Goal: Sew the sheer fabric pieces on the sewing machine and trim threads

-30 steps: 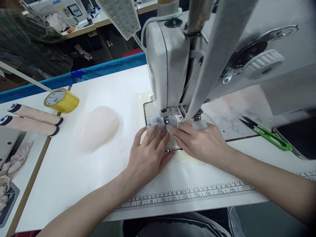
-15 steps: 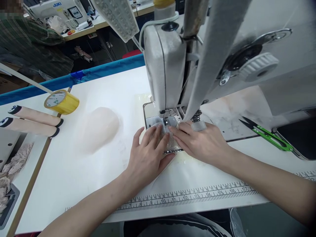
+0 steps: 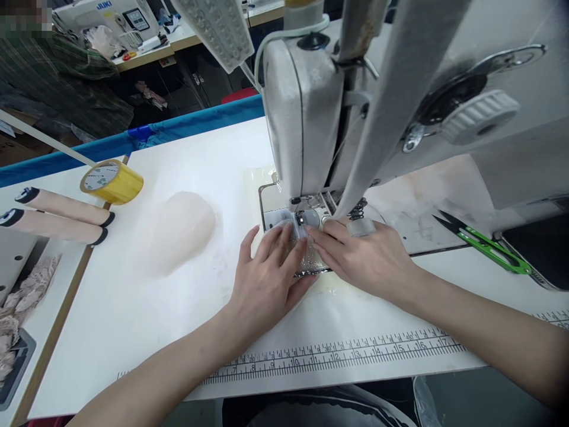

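Observation:
My left hand lies palm down with its fingers spread, their tips just in front of the presser foot of a sewing machine. From the other side, my right hand rests with its fingers stretched out, the tips close to the foot and to my left fingers. Under and between the fingertips is thin, see-through material; its edges are hard to make out against the shiny needle plate. A sheer beige fabric piece with a rounded outline lies apart, left of my left hand.
Green-handled thread snips and a dark phone-like object lie at right. Yellow tape and two thread cones are at left, above lace. A printed ruler runs along the front edge. Another person sits beyond.
The view has shifted slightly, so the machine head appears a little further right. Both hands keep nearly the same place by the presser foot.

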`<move>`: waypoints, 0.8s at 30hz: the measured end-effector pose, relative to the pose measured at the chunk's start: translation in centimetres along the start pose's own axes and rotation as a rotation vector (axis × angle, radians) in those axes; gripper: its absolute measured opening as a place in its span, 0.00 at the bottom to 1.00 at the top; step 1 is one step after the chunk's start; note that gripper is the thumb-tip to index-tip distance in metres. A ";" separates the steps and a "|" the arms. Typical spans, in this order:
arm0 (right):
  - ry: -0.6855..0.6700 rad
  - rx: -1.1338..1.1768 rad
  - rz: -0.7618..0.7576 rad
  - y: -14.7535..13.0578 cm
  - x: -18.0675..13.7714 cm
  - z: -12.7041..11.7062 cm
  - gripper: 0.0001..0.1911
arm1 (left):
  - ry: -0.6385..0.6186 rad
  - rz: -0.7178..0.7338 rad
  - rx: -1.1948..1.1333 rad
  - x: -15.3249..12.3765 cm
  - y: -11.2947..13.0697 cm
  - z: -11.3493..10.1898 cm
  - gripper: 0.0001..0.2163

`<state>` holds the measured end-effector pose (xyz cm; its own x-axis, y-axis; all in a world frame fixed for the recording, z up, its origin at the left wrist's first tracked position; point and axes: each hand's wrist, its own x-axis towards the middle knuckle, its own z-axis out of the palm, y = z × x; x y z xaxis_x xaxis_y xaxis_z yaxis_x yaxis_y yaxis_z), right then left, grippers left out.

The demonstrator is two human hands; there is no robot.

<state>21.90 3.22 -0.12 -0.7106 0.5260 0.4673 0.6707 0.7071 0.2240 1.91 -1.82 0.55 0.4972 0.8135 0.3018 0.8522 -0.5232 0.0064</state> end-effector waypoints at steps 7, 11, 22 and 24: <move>-0.014 -0.013 0.009 0.0 0.0 0.1 0.12 | -0.001 -0.002 0.004 0.0 0.0 0.1 0.21; -0.046 0.020 0.023 0.1 0.0 0.1 0.13 | -0.012 -0.005 0.006 0.0 0.0 0.1 0.21; -0.014 0.038 0.038 0.2 0.1 0.3 0.12 | 0.013 -0.014 -0.003 0.0 -0.2 0.3 0.21; -0.019 0.036 0.039 0.2 0.1 0.4 0.12 | 0.006 -0.019 0.000 0.1 -0.3 0.3 0.21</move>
<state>21.88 3.58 -0.34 -0.6883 0.5622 0.4584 0.6901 0.7023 0.1748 1.73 -1.53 0.25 0.4796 0.8218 0.3078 0.8617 -0.5073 0.0119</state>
